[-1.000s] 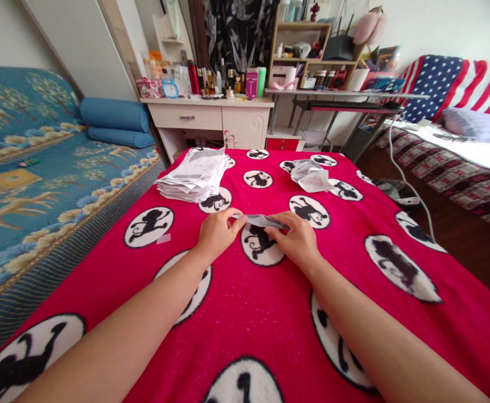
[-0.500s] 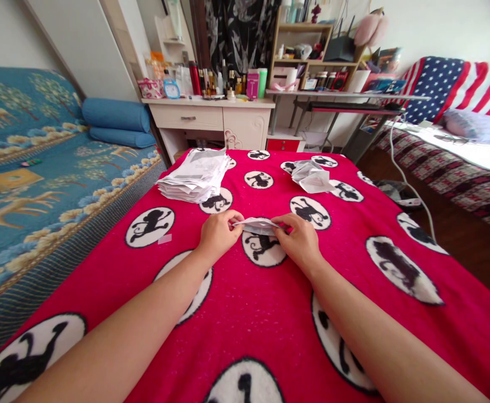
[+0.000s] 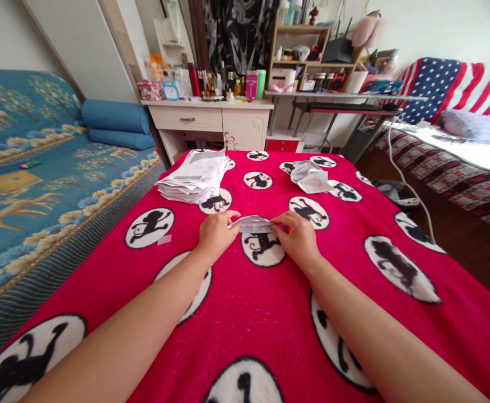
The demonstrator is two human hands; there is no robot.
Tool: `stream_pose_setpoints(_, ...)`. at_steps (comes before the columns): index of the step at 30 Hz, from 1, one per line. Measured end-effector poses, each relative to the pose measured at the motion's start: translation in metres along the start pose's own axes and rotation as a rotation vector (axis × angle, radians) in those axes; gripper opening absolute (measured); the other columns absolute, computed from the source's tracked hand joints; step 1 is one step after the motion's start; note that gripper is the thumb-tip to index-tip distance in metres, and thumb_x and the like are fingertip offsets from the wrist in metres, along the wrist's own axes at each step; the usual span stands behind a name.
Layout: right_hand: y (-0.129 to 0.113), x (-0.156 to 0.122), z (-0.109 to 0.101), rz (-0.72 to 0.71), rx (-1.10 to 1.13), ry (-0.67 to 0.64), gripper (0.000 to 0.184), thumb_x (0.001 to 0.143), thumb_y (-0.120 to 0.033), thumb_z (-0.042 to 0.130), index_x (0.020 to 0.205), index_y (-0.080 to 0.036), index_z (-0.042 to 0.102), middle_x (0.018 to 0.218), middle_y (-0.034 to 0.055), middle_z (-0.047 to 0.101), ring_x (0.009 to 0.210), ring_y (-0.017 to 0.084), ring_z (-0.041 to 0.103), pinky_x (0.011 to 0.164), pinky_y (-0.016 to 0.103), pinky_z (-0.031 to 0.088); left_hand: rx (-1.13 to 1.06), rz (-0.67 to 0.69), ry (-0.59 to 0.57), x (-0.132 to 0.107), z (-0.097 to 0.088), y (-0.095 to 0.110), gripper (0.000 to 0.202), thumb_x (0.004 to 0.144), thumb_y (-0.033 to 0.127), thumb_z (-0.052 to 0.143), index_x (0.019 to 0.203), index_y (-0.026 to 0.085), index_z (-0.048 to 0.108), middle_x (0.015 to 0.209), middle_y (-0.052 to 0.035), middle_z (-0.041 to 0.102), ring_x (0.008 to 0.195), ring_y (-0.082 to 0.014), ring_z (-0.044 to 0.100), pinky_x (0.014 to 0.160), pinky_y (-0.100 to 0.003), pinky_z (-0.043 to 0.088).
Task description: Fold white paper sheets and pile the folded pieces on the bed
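A folded piece of white paper (image 3: pixel 253 224) is stretched between my two hands, just above the red patterned cloth (image 3: pixel 245 313). My left hand (image 3: pixel 217 232) pinches its left end between thumb and fingers. At the right end, my right hand (image 3: pixel 297 236) grips it the same way. The paper's upper edge bows up slightly in the middle. Beyond my left hand lies a thick stack of printed paper sheets (image 3: pixel 194 176). Folded paper pieces (image 3: pixel 311 177) rest on the cloth past my right hand.
A small pale scrap (image 3: pixel 164 239) lies left of my left hand. A blue patterned sofa (image 3: pixel 60 184) runs along the left. Behind the cloth-covered surface stands a white dresser (image 3: pixel 203 118) crowded with bottles. A white cable (image 3: pixel 408 184) hangs at the right, near a bed (image 3: pixel 458 179).
The paper has tilted a little, and more of its front face shows as a flat strip. Both hands keep hold of its ends, almost in place.
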State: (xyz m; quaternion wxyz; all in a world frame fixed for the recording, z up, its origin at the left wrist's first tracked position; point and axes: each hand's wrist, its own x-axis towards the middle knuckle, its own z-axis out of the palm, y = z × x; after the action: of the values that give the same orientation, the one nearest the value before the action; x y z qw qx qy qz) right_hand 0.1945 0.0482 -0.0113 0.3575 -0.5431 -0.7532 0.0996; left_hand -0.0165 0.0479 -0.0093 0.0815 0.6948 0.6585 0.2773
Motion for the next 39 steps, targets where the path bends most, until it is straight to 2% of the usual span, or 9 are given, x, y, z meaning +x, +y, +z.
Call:
stream_pose_setpoints(8, -0.001, 0.001, 0.000, 0.004, -0.007, 0.044, 0.017, 0.079, -0.018, 0.055, 0.080, -0.019, 0.072, 0.079, 0.0035, 0.066, 0.070, 0.015, 0.058, 0.066, 0.025, 0.041, 0.038, 0.003, 0.021, -0.002, -0.001, 0.002, 0.029, 0.077, 0.025, 0.057, 0.102, 0.031, 0.072, 0.081, -0.0009, 0.071, 0.074, -0.0198, 0.063, 0.061, -0.027, 0.041)
stream_pose_setpoints(14, 0.008, 0.003, -0.007, 0.014, -0.035, 0.130, 0.018, 0.078, -0.018, 0.053, 0.078, -0.018, 0.071, 0.078, 0.0040, 0.064, 0.068, 0.015, 0.057, 0.063, 0.025, 0.041, 0.014, 0.011, 0.087, 0.001, 0.000, -0.008, 0.027, 0.083, 0.027, 0.051, 0.101, 0.028, 0.071, 0.080, -0.0020, 0.072, 0.069, -0.0183, 0.062, 0.062, -0.027, 0.041)
stream_pose_setpoints(18, 0.026, 0.009, -0.009, 0.097, -0.047, 0.230, 0.015, 0.075, -0.020, 0.055, 0.076, -0.017, 0.070, 0.076, 0.0042, 0.065, 0.066, 0.016, 0.057, 0.063, 0.026, 0.042, -0.065, -0.045, 0.071, 0.005, 0.000, -0.017, 0.027, 0.083, 0.027, 0.051, 0.100, 0.025, 0.071, 0.077, -0.0030, 0.072, 0.070, -0.0167, 0.063, 0.064, -0.025, 0.043)
stream_pose_setpoints(24, 0.063, 0.021, -0.020, 0.237, -0.058, 0.331, 0.019, 0.074, -0.027, 0.059, 0.083, -0.018, 0.073, 0.074, 0.0045, 0.067, 0.065, 0.017, 0.058, 0.061, 0.028, 0.041, -0.095, -0.024, 0.045, 0.004, 0.000, -0.018, 0.025, 0.082, 0.027, 0.053, 0.099, 0.026, 0.072, 0.074, -0.0020, 0.071, 0.069, -0.0161, 0.062, 0.064, -0.024, 0.042)
stream_pose_setpoints(28, 0.095, 0.036, -0.036, 0.343, -0.122, 0.542, 0.021, 0.073, -0.030, 0.060, 0.083, -0.018, 0.074, 0.072, 0.0046, 0.065, 0.064, 0.018, 0.056, 0.063, 0.030, 0.040, -0.108, -0.048, 0.047, 0.005, 0.002, -0.020, 0.024, 0.082, 0.028, 0.054, 0.098, 0.026, 0.072, 0.073, -0.0016, 0.071, 0.067, -0.0151, 0.061, 0.061, -0.023, 0.041)
stream_pose_setpoints(30, 0.110, 0.044, -0.044, 0.353, -0.150, 0.609, 0.022, 0.074, -0.029, 0.060, 0.087, -0.017, 0.073, 0.078, 0.0059, 0.066, 0.067, 0.019, 0.055, 0.065, 0.031, 0.039, -0.116, -0.049, 0.051, 0.006, 0.004, -0.021, 0.024, 0.082, 0.028, 0.054, 0.097, 0.026, 0.072, 0.073, -0.0016, 0.070, 0.066, -0.0148, 0.060, 0.061, -0.023, 0.041)
stream_pose_setpoints(34, 0.128, 0.057, -0.052, 0.355, -0.231, 0.572, 0.023, 0.078, -0.029, 0.059, 0.092, -0.017, 0.073, 0.088, 0.0093, 0.065, 0.073, 0.020, 0.052, 0.066, 0.033, 0.034, -0.129, -0.032, 0.046, 0.007, 0.005, -0.023, 0.024, 0.083, 0.028, 0.053, 0.097, 0.026, 0.072, 0.073, -0.0019, 0.070, 0.066, -0.0148, 0.060, 0.060, -0.023, 0.041)
stream_pose_setpoints(39, 0.138, 0.070, -0.052, 0.385, -0.383, 0.503, 0.026, 0.084, -0.030, 0.055, 0.099, -0.019, 0.071, 0.096, 0.0104, 0.064, 0.076, 0.020, 0.050, 0.064, 0.033, 0.027, -0.134, -0.024, 0.047, 0.007, 0.005, -0.022, 0.024, 0.083, 0.029, 0.052, 0.097, 0.026, 0.072, 0.073, -0.0018, 0.070, 0.065, -0.0146, 0.060, 0.059, -0.023, 0.040)
